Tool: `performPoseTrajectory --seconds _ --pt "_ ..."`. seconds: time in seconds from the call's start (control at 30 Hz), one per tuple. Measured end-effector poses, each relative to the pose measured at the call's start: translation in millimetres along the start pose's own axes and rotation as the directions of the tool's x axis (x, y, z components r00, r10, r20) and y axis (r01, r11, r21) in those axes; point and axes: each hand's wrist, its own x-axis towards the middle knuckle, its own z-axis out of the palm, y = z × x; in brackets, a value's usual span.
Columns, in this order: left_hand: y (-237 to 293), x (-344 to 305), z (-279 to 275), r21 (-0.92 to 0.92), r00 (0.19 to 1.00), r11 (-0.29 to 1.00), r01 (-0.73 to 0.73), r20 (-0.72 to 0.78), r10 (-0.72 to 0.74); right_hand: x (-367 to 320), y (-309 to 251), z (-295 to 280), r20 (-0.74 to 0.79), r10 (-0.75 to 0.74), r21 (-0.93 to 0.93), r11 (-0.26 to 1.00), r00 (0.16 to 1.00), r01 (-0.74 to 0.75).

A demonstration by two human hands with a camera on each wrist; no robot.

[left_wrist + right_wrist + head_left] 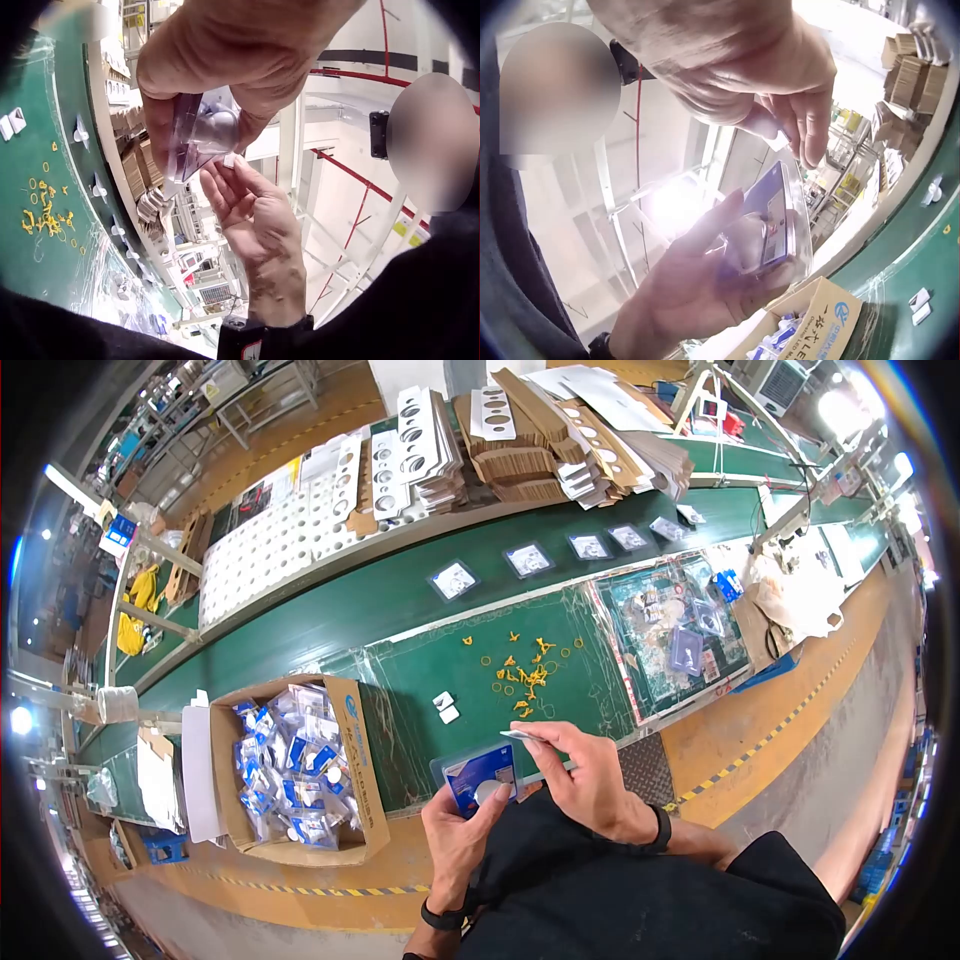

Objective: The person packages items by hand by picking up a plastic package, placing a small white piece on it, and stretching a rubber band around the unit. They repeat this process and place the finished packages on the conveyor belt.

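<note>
My left hand grips a clear plastic blister pack with a blue printed card inside, its thumb lying over a round white bulge at the lower part. Just right of the pack, my right hand pinches a small flat white piece between thumb and fingertips, close over the pack's upper edge. The left wrist view shows the pack from its side, with the clear dome between left thumb and fingers. Two similar small white pieces lie on the green bench beyond the hands.
A cardboard box full of blue-carded packs stands at left. Small yellow parts and rings lie scattered mid-bench. Several clear packs line the green belt behind. Stacked cardboard inserts stand farther back; a cluttered board lies at right.
</note>
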Motion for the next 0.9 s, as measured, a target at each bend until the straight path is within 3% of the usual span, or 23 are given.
performPoseTrajectory --seconds 0.07,0.23,0.27,0.33,0.4,0.43,0.5,0.6,0.7,0.73,0.83,0.9 --pt "2 1 0 -0.007 1.000 1.000 -0.008 -0.007 0.008 -4 4 8 -0.070 -0.142 -0.062 0.988 0.987 0.138" --pt "7 9 -2 0.048 1.000 0.999 0.025 0.001 -0.025 -7 6 22 -0.134 -0.091 -0.112 0.991 0.987 0.076" --pt "12 9 0 -0.029 0.998 0.998 0.055 0.020 -0.055 -6 6 27 -0.128 -0.070 -0.124 0.991 0.989 0.054" --pt "-6 16 -6 0.070 0.999 0.997 0.008 0.044 -0.011 -7 21 39 -0.190 -0.131 -0.152 0.983 0.973 0.102" --pt "-5 21 -7 0.094 0.999 0.995 -0.017 0.030 0.014 -3 17 46 -0.187 -0.075 -0.132 0.990 0.979 0.050" --pt "-16 27 -9 -0.021 0.998 0.999 0.040 0.047 -0.039 -4 21 50 -0.193 -0.072 -0.154 0.987 0.979 0.043" --pt "-16 31 -17 0.110 0.998 0.993 0.044 0.044 -0.049 -3 20 57 -0.170 0.030 -0.106 0.993 0.985 -0.049" --pt "-24 36 -23 0.035 0.995 0.995 0.092 0.029 -0.093 3 24 70 -0.162 0.002 -0.133 0.991 0.987 -0.024" --pt "-29 40 -29 0.041 0.996 0.995 0.094 -0.001 -0.094 5 37 73 -0.188 0.031 -0.020 0.999 0.982 -0.036" --pt "-30 42 -33 0.031 0.995 0.995 0.094 0.019 -0.094 8 43 77 -0.234 0.093 0.162 0.985 0.968 -0.056" --pt "-21 42 -39 -0.156 0.983 0.979 0.133 0.143 -0.111 23 31 55 -0.041 0.382 0.474 0.821 0.923 -0.319" --pt "-7 37 -45 -0.145 0.954 0.961 0.234 0.222 -0.199 30 17 51 0.033 0.424 0.505 0.775 0.905 -0.381"
